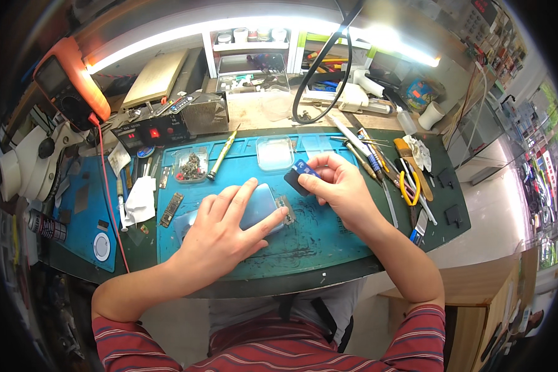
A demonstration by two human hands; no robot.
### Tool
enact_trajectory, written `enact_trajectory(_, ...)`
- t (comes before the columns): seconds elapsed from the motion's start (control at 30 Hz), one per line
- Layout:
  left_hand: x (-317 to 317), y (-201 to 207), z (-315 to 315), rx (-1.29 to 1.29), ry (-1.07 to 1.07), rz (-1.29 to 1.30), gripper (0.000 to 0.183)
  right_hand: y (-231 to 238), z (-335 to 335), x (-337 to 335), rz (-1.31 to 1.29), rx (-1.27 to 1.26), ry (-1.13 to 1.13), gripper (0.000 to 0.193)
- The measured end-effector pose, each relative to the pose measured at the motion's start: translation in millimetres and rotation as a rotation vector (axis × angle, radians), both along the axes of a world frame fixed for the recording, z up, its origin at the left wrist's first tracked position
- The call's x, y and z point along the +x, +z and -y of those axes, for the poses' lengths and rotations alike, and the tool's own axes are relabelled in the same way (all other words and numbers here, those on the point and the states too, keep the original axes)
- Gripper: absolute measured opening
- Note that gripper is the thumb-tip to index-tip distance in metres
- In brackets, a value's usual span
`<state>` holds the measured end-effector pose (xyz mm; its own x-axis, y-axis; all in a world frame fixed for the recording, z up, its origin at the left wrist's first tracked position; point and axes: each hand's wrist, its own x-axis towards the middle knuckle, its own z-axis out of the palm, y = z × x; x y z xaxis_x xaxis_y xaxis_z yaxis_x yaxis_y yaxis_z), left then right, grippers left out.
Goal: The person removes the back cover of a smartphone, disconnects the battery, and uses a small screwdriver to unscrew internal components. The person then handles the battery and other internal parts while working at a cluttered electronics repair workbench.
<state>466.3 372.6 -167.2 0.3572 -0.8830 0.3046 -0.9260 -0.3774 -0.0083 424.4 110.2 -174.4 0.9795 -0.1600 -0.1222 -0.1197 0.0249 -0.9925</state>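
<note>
My left hand [220, 226] lies with its fingers spread over a pale-blue, flat, rounded slab [258, 208] on the blue work mat [291, 248]. Much of that slab is hidden beneath the palm. Between thumb and fingers, my right hand [338, 186] pinches a small flat card-like piece [297, 180], black with some blue, held just above the mat. Beside my left fingertips lies a small metallic part [286, 211]. A small circuit board [171, 209] rests to the left of my left hand.
Behind my hands stand a clear tray of small parts [191, 164], a yellow screwdriver [224, 153] and a translucent square box [274, 153]. Yellow-handled pliers [409, 188] and a brush [413, 162] lie right. An orange multimeter [73, 80] stands left, its red lead [108, 186] crossing the bench.
</note>
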Motion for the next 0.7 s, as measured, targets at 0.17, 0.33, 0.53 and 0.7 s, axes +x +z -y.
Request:
enact_trajectory(0.17,-1,-10,4,-0.099,-0.017,0.015,0.079,0,2,-5,0.053,-0.073,0.033,0.025)
enact_trajectory(0.33,-4,-13,6,-0.154,-0.042,0.062,0.075,-1,1,-10,0.012,-0.05,0.094,0.023)
enact_trajectory(0.53,-3,-13,7,-0.159,-0.057,0.083,0.073,-7,-3,-13,0.029,-0.099,0.12,0.02)
enact_trajectory(0.7,-4,-14,7,-0.159,-0.05,0.1,0.072,-7,-6,-13,0.033,-0.01,0.155,0.021)
